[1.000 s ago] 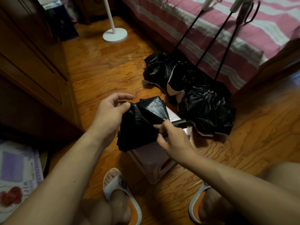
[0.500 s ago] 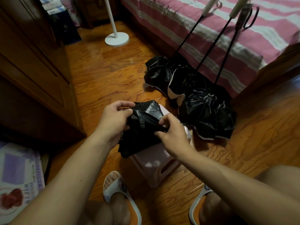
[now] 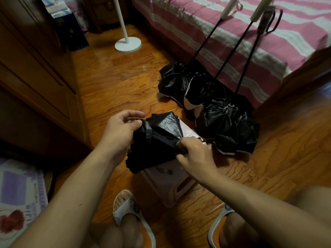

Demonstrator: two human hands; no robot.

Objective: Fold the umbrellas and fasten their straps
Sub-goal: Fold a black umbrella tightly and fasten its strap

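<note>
Now left hand (image 3: 119, 133) and right hand (image 3: 194, 154) grip the folded black umbrella (image 3: 154, 144)

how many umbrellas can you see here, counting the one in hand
4. One black umbrella is gripped by the left hand and right hand over the stool. Three more lie on the floor, handles leaning on the bed.

Left arm: bare, reaching forward from lower left, wrist straight.
Left hand (image 3: 120, 129): fingers curled, thumb pressing dark fabric of the umbrella (image 3: 154, 142), index finger raised above the grip.
Right arm: bare, crossing in from lower right.
Right hand (image 3: 196, 156): knuckles up, fingertips pinching fabric at the opposite side, just beside the left grip.
</note>
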